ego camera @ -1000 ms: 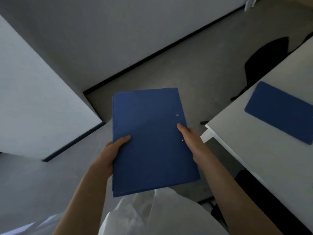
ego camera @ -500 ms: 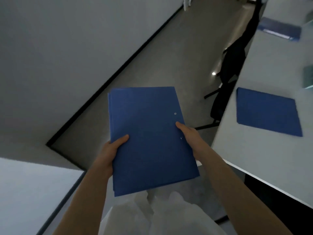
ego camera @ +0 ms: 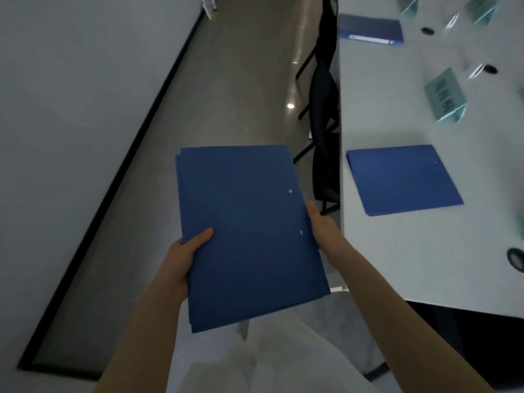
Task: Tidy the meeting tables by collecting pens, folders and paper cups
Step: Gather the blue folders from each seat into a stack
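I hold a stack of blue folders [ego camera: 246,234] in front of my chest, over the floor. My left hand [ego camera: 185,251] grips its left edge with the thumb on top. My right hand [ego camera: 321,226] grips its right edge. One more blue folder [ego camera: 402,180] lies flat near the left edge of the white meeting table [ego camera: 397,265], to the right of my hands. Another blue folder [ego camera: 370,29], with a pale strip along its near edge, lies farther back on the same table.
Clear name stands [ego camera: 445,97] and dark cable holes [ego camera: 516,258] sit on the table. Black chairs [ego camera: 324,114] are pushed in along its left side. A floor aisle [ego camera: 226,95] runs between the chairs and the white wall at left.
My view has swung to the right along the table, bringing the far folder and name stands into sight. The folder stack stays held in both hands the same way.
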Demonstrator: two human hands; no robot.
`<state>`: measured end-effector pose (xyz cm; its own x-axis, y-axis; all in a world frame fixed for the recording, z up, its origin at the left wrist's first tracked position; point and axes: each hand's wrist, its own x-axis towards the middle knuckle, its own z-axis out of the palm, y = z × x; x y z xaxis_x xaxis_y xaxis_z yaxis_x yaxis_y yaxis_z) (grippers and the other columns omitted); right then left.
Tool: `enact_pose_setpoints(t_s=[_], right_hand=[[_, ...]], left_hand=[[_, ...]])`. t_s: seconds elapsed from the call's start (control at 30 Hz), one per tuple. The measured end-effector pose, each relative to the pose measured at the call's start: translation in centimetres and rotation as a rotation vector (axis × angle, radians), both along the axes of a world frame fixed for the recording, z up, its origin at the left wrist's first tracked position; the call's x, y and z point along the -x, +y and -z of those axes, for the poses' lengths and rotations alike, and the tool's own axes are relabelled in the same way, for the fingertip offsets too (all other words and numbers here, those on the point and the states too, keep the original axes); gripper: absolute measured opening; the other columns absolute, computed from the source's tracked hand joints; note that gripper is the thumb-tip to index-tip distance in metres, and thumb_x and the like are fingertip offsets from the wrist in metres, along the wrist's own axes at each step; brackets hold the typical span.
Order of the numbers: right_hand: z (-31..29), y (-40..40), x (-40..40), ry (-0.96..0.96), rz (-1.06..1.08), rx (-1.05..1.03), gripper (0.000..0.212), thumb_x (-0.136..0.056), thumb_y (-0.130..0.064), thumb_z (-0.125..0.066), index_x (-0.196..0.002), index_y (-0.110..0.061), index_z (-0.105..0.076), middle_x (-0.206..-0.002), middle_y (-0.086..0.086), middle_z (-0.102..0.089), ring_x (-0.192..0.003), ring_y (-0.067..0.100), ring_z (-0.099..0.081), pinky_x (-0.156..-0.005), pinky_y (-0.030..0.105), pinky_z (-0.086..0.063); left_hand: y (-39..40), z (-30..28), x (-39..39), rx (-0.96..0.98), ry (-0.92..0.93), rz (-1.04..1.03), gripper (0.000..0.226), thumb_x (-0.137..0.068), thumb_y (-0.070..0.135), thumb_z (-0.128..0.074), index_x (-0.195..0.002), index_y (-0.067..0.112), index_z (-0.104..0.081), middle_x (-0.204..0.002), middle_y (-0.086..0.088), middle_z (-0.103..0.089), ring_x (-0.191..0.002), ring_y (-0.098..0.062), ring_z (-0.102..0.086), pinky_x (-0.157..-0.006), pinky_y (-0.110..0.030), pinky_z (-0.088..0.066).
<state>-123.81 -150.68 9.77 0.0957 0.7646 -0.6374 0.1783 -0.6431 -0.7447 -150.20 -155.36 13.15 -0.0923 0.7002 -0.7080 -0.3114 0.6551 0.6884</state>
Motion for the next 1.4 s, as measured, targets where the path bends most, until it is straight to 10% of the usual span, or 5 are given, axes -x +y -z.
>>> enact_pose_setpoints(t_s=[0.73,0.87,1.03,1.2,1.4], right_hand=[[11.7,15.9,-13.2,-0.755,-0.137,0.226,0.067,-0.096,-0.051,-0.035,-0.149,-0.012,-0.022,-0.154,0.008,-0.027,-0.140,0.029,-0.026,-0.113,0.052,-0.021],[11.2,15.1,-10.1,-0.611,0.086,0.146,0.035,-0.082,-0.060,-0.039,-0.096,-0.032,-0.055,-0.103,0.000,-0.057,-0.115,0.035,-0.052,-0.100,0.053,-0.038],[10.3,13.9,-7.8,-0.423,0.212,0.137,0.055,-0.095,-0.032,-0.051,-0.144,-0.018,-0.030,-0.128,0.009,-0.052,-0.118,0.031,-0.053,-0.088,0.032,-0.040],[11.5,11.0,-8.6,-0.265,0.877,0.224,0.010,-0.089,-0.016,-0.042,-0.085,-0.009,-0.048,-0.070,0.008,-0.044,-0.068,0.025,-0.044,-0.057,0.032,-0.032],[12.1,8.0,-7.7,0.137,1.193,0.441,0.018,-0.092,-0.009,-0.052,-0.110,-0.004,-0.049,-0.090,0.014,-0.052,-0.069,0.024,-0.053,-0.064,0.034,-0.050]], left_hand=[[24.4,2.1,-4.2,0.085,0.043,0.043,0.040,-0.081,0.028,-0.074,-0.116,0.013,-0.065,-0.101,-0.008,-0.075,-0.089,-0.032,-0.072,-0.069,-0.044,-0.057],[26.6,2.3,-3.2,0.112,0.038,0.092,0.043,-0.079,0.032,-0.076,-0.116,0.014,-0.065,-0.106,-0.009,-0.074,-0.094,-0.033,-0.070,-0.073,-0.046,-0.057],[29.3,2.1,-2.1,0.121,0.012,0.162,0.043,-0.079,0.034,-0.075,-0.116,0.014,-0.066,-0.105,-0.008,-0.074,-0.095,-0.033,-0.070,-0.073,-0.047,-0.057],[31.0,1.9,-1.3,0.111,0.000,0.184,0.041,-0.080,0.034,-0.074,-0.115,0.015,-0.066,-0.103,-0.007,-0.075,-0.096,-0.032,-0.069,-0.074,-0.047,-0.056],[31.6,1.9,-0.6,0.124,-0.013,0.204,0.041,-0.082,0.036,-0.072,-0.117,0.016,-0.065,-0.103,-0.006,-0.075,-0.096,-0.032,-0.069,-0.073,-0.047,-0.056]])
